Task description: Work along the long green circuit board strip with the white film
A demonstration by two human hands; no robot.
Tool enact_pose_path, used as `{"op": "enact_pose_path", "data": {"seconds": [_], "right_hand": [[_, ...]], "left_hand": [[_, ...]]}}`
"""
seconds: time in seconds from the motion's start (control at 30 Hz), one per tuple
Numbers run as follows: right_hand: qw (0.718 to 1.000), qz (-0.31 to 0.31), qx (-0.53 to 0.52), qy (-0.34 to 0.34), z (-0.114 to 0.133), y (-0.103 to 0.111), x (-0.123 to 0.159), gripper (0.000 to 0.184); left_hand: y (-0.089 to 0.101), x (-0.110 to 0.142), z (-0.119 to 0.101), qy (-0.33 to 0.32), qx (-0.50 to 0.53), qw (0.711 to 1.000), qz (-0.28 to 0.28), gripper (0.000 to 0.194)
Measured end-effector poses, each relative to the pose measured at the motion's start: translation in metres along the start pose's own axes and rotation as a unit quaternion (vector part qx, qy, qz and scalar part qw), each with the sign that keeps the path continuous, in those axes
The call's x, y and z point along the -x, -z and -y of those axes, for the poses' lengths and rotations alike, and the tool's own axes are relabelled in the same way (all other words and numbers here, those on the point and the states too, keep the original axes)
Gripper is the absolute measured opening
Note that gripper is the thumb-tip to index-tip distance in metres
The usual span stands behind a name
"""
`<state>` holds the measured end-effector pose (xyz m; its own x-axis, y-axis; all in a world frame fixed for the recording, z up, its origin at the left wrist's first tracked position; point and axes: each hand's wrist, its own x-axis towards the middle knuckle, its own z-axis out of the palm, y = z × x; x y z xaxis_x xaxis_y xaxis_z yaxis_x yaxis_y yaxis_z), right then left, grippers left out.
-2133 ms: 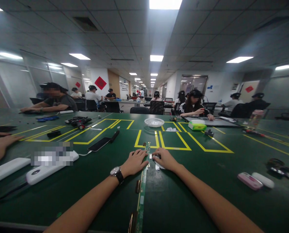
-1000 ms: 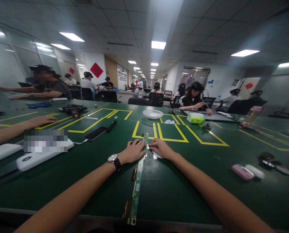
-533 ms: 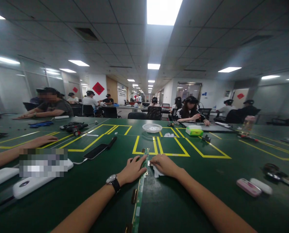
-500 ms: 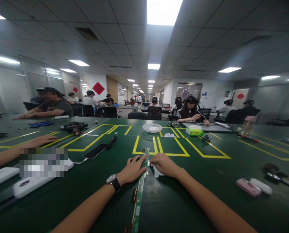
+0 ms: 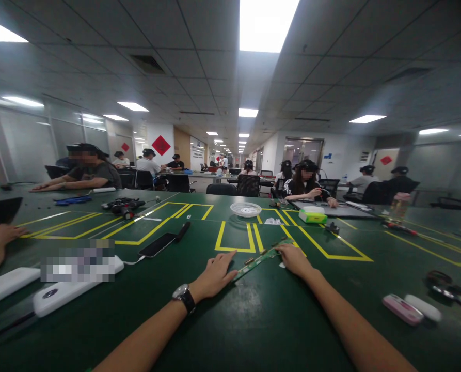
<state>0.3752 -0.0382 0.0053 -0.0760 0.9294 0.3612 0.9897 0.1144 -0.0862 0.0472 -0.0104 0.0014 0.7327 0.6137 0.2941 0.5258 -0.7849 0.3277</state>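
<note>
A long, narrow green circuit board [image 5: 258, 260] lies slanted across the table, its far end up to the right. My right hand [image 5: 295, 260] has its fingers curled over the board's far part, and a bit of white material [image 5: 282, 265] shows under that hand. My left hand [image 5: 215, 275], with a watch on the wrist, is at the near end of the strip. Its fingers are stretched out and apart, the thumb close to the board's edge; whether it touches is unclear.
Ahead stands a white basket [image 5: 245, 209], with white scraps [image 5: 272, 221] and a tissue pack [image 5: 313, 215] to its right. A phone [image 5: 159, 245] and power bank [image 5: 79, 287] lie left, near another person's hand [image 5: 0, 240]. A pink case [image 5: 402, 309] is at right. Yellow tape marks the table.
The circuit board has swung from pointing toward me to a slant rising rightward, and slid away from me. My right hand moved right with it; my left hand shifted slightly, fingers off the board's middle.
</note>
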Motion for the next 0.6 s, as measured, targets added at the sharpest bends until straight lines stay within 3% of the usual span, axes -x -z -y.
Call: {"op": "enact_pose_path", "data": {"seconds": [0.07,0.17,0.43,0.6], "right_hand": [[0.993,0.009,0.043,-0.113,-0.028,0.002,0.006,0.038],[0.981,0.028,0.069,-0.181,-0.047,0.004,0.012,0.039],[0.979,0.101,0.067,-0.161,-0.047,-0.007,0.011,0.053],[0.983,0.112,0.068,-0.132,-0.057,-0.006,0.011,0.052]], "left_hand": [[0.001,0.001,-0.001,-0.016,-0.008,1.000,0.007,0.054],[0.001,0.001,-0.002,-0.032,-0.014,0.999,0.014,0.052],[0.003,0.002,-0.004,-0.041,-0.017,0.999,0.019,0.052],[0.004,0.003,-0.005,-0.042,-0.014,0.999,0.012,0.049]]}}
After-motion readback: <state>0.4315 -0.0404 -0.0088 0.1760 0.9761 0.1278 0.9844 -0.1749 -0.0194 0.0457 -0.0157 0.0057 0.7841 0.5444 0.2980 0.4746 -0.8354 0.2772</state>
